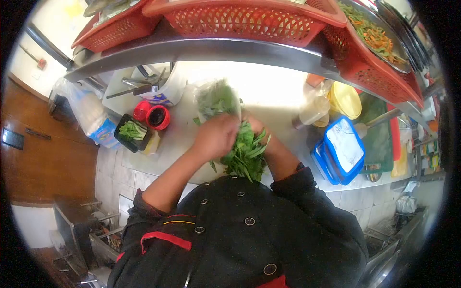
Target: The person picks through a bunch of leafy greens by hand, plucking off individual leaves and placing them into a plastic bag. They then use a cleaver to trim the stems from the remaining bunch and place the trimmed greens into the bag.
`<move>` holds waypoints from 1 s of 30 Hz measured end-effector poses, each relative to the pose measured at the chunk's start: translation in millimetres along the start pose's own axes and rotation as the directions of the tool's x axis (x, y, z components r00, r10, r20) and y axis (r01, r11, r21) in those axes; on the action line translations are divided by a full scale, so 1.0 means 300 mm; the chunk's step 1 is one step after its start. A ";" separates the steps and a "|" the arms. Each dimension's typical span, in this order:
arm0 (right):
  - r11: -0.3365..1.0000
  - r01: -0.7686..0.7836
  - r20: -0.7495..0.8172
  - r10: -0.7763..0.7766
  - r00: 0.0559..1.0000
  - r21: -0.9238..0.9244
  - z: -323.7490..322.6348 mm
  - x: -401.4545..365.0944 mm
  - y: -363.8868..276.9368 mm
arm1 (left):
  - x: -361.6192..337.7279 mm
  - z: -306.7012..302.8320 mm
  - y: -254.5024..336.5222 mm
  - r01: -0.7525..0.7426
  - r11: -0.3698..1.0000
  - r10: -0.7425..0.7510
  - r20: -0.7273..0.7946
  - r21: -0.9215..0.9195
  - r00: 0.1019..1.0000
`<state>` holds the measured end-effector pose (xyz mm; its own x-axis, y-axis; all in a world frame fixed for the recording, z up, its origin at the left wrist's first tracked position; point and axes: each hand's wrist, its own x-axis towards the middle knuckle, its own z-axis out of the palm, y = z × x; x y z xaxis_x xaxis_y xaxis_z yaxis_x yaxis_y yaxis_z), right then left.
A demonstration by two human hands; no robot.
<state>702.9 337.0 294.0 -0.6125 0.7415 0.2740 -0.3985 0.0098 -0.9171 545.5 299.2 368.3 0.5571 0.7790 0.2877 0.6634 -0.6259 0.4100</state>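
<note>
My left hand (219,135) is closed at the near edge of a clear plastic bag (204,96) with leafy greens inside, slightly blurred. My right hand (253,124) is right beside it, its fingers curled round a bunch of leafy greens (244,151) and partly hidden by the leaves. The bunch hangs down toward my body, over the front of the white worktop (192,165). A few loose leaves stick out under my left wrist.
On the left stand a black tub of lettuce (131,132), a red pot (158,117) and a white bucket with utensils (170,89). To the right are blue-rimmed containers (343,149), a squeeze bottle (314,110) and a yellow tub (345,100). Red baskets (249,24) line the overhead shelf.
</note>
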 end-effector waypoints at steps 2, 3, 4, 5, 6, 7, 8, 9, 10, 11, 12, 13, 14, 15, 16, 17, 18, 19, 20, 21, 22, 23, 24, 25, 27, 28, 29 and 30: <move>0.934 -0.058 -0.136 0.113 0.984 0.353 -0.022 -0.011 0.057 | -0.016 0.014 0.027 -0.085 0.996 0.085 0.020 -0.003 0.996; 0.971 0.124 -0.019 -0.123 0.992 0.204 -0.019 -0.013 0.048 | -0.019 0.015 0.032 -0.166 0.986 0.166 0.038 -0.006 0.985; 0.972 0.124 -0.015 -0.124 0.992 0.201 -0.025 -0.018 0.032 | -0.023 0.020 0.014 -0.166 0.986 0.166 0.034 -0.004 0.985; 0.897 -0.045 -0.096 0.097 0.991 0.440 -0.032 -0.028 0.015 | -0.035 0.028 -0.022 -0.171 0.985 0.171 -0.020 0.000 0.985; 0.731 -0.171 -0.118 0.327 0.938 0.660 -0.023 -0.032 -0.018 | -0.042 0.016 -0.039 -0.177 0.984 0.176 -0.073 0.003 0.982; 0.889 -0.055 -0.268 0.196 0.943 0.455 -0.056 -0.069 0.037 | -0.046 0.002 -0.056 -0.178 0.984 0.178 -0.072 0.002 0.981; 0.902 -0.043 -0.290 0.183 0.939 0.429 -0.073 -0.095 0.046 | -0.047 -0.016 -0.072 -0.157 0.987 0.160 -0.155 0.036 0.975; 0.889 -0.037 -0.284 0.185 0.941 0.457 -0.072 -0.111 0.035 | -0.046 -0.032 -0.083 -0.130 0.989 0.142 -0.237 0.066 0.961; 0.873 -0.033 -0.279 0.191 0.941 0.487 -0.072 -0.117 0.034 | -0.043 -0.040 -0.100 -0.132 0.989 0.143 -0.234 0.062 0.962; 0.867 -0.027 -0.284 0.192 0.940 0.498 -0.065 -0.129 0.027 | -0.036 -0.047 -0.118 -0.096 0.980 0.131 -0.203 0.173 0.970; 0.861 -0.018 -0.288 0.189 0.939 0.508 -0.064 -0.132 0.021 | -0.035 -0.052 -0.131 -0.060 0.957 0.114 -0.176 0.284 0.978; 0.855 -0.012 -0.292 0.190 0.937 0.518 -0.059 -0.134 0.016 | -0.037 -0.048 -0.143 -0.056 0.957 0.112 -0.182 0.286 0.977; 0.854 0.000 -0.301 0.184 0.936 0.521 -0.057 -0.135 0.010 | -0.035 -0.040 -0.159 -0.084 0.954 0.145 -0.201 0.287 0.969; 0.852 0.011 -0.311 0.179 0.933 0.523 -0.055 -0.138 0.005 | -0.028 -0.039 -0.162 -0.116 0.951 0.182 -0.215 0.287 0.959; 0.852 0.023 -0.324 0.174 0.930 0.524 -0.054 -0.142 0.001 | -0.030 -0.034 -0.157 -0.123 0.950 0.189 -0.215 0.286 0.958; 0.854 0.032 -0.335 0.169 0.927 0.519 -0.055 -0.144 -0.002 | -0.043 -0.026 -0.141 -0.170 0.965 0.179 -0.028 0.199 0.983; 0.852 0.038 -0.345 0.170 0.923 0.522 -0.056 -0.145 -0.004 | -0.058 -0.017 -0.123 -0.197 0.975 0.179 0.161 0.106 0.971; 0.850 0.044 -0.353 0.170 0.920 0.525 -0.053 -0.148 -0.007 | -0.074 0.004 -0.098 -0.200 0.974 0.182 0.164 0.104 0.970; 0.847 0.048 -0.358 0.172 0.918 0.530 -0.054 -0.146 -0.012 | -0.090 0.033 -0.067 -0.237 0.971 0.237 0.141 -0.015 0.961; 0.847 0.051 -0.363 0.172 0.916 0.530 -0.048 -0.147 -0.017 | -0.094 0.041 -0.045 -0.273 0.953 0.288 0.112 -0.133 0.951; 0.842 0.055 -0.369 0.175 0.913 0.536 -0.045 -0.145 -0.020 | -0.088 0.028 -0.044 -0.274 0.952 0.290 0.114 -0.135 0.950; 0.839 0.057 -0.371 0.177 0.911 0.540 -0.042 -0.142 -0.021 | -0.076 0.004 -0.048 -0.293 0.948 0.308 0.115 -0.127 0.945; 0.839 0.057 -0.375 0.180 0.909 0.542 -0.039 -0.136 -0.023 | -0.059 -0.027 -0.047 -0.312 0.943 0.325 0.114 -0.119 0.939; 0.835 0.055 -0.374 0.185 0.909 0.548 -0.036 -0.130 -0.022 | -0.044 -0.061 -0.051 -0.313 0.942 0.326 0.113 -0.121 0.939; 0.828 0.054 -0.374 0.193 0.907 0.558 -0.032 -0.113 -0.022 | -0.008 -0.133 -0.058 -0.229 0.968 0.239 0.104 -0.105 0.965; 0.823 0.057 -0.377 0.196 0.905 0.565 -0.030 -0.106 -0.020 | 0.012 -0.160 -0.037 -0.232 0.967 0.243 0.109 -0.105 0.964; 0.820 0.062 -0.383 0.197 0.903 0.569 -0.027 -0.100 -0.019 | 0.035 -0.182 -0.009 -0.150 0.986 0.156 0.086 -0.066 0.984; 0.821 0.066 -0.385 0.194 0.902 0.566 -0.033 -0.097 -0.005 | 0.059 -0.188 0.009 -0.066 0.997 0.068 0.057 -0.029 0.996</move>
<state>728.1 322.0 284.6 -0.3667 0.9294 -0.0418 -0.7543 -0.3233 -0.5714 529.1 313.5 423.3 0.6282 0.7314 0.2655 0.6102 -0.6748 0.4152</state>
